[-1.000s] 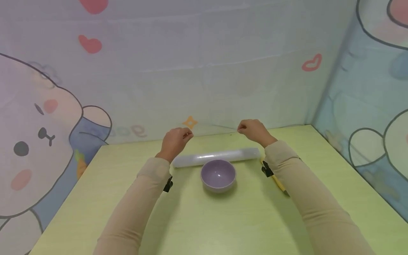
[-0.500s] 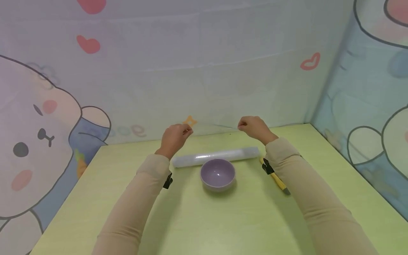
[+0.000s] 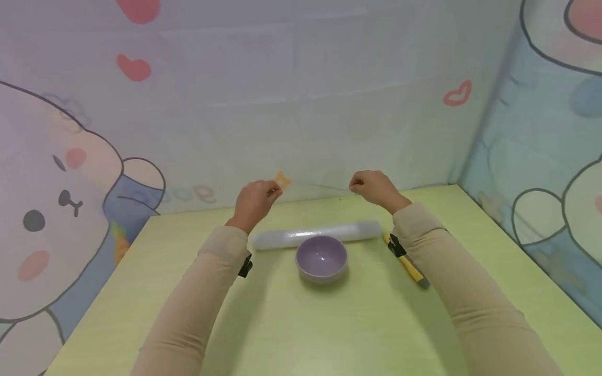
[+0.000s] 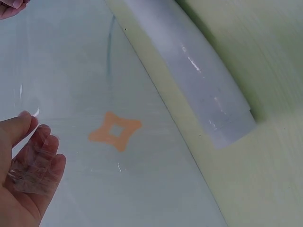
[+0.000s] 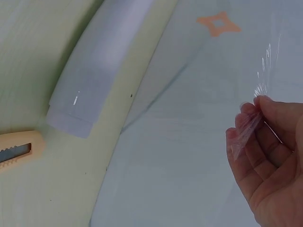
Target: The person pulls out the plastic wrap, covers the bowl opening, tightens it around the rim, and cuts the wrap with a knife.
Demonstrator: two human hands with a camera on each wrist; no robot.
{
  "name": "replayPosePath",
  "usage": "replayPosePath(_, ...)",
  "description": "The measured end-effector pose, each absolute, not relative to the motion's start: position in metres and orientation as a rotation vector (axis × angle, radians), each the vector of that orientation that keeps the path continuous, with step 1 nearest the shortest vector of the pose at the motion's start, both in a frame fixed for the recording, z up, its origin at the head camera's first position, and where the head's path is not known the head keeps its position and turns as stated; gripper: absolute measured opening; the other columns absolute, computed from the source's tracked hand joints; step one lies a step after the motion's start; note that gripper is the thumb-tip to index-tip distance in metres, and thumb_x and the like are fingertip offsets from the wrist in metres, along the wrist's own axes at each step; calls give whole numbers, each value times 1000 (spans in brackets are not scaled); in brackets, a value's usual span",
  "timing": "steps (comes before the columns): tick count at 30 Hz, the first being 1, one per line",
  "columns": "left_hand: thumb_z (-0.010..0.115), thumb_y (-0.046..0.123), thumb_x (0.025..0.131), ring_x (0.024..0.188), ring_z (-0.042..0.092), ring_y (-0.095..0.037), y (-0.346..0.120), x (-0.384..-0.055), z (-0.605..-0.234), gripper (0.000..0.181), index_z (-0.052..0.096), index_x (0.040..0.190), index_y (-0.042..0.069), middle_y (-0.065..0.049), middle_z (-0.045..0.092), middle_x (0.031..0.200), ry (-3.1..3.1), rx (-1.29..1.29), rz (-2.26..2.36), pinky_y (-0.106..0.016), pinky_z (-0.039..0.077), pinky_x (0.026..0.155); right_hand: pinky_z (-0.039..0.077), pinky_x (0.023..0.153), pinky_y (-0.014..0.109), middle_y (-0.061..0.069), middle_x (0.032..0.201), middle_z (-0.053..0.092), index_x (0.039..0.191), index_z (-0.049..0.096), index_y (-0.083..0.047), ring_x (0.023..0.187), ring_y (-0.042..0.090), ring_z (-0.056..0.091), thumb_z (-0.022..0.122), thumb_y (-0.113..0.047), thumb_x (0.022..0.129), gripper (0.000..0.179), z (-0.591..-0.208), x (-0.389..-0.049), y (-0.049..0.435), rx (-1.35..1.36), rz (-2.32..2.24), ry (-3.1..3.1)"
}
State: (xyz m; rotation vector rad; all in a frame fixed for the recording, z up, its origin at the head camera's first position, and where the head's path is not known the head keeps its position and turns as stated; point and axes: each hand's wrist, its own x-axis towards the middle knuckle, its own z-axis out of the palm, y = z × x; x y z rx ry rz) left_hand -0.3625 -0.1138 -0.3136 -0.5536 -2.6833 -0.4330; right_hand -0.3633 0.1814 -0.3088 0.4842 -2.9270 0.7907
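Observation:
Both hands are up over the far edge of the table, with a gap between them. My left hand [image 3: 254, 203] pinches clear cling film [image 4: 33, 172] between thumb and fingers; crumpled film lies across its fingertips. My right hand [image 3: 376, 189] pinches another gathered bit of film [image 5: 245, 135], with fine creases fanning from its fingertips. Between the hands the film is nearly invisible. A whitish roll of cling film [image 3: 310, 233] lies crosswise on the table below them. Just in front of the roll's middle stands a purple bowl [image 3: 322, 257], its inside showing no contents.
A yellow utility knife [image 3: 410, 267] lies on the table right of the bowl, partly behind the right wrist's black camera mount [image 3: 396, 246]. Behind the green table [image 3: 301, 329] hangs a printed cloth backdrop [image 3: 301, 130], and a similar side panel [image 3: 550, 156] borders the right.
Both hands have risen slightly, the left also drifting a little left. The roll has shifted slightly left. Bowl and knife stay put, with more of the knife now uncovered.

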Motion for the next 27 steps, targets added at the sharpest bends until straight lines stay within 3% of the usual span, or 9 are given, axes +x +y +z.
replayPosePath(27, 57, 28, 91, 84, 66, -21, -111, -363, -293, 20, 69, 98, 13, -5, 70, 94, -2597, -566, -414, -35, 52, 71, 46, 75, 40, 12, 102, 65, 105, 63, -7, 89, 25, 60, 52, -21, 94, 21, -283, -363, 186, 458, 841, -2918)
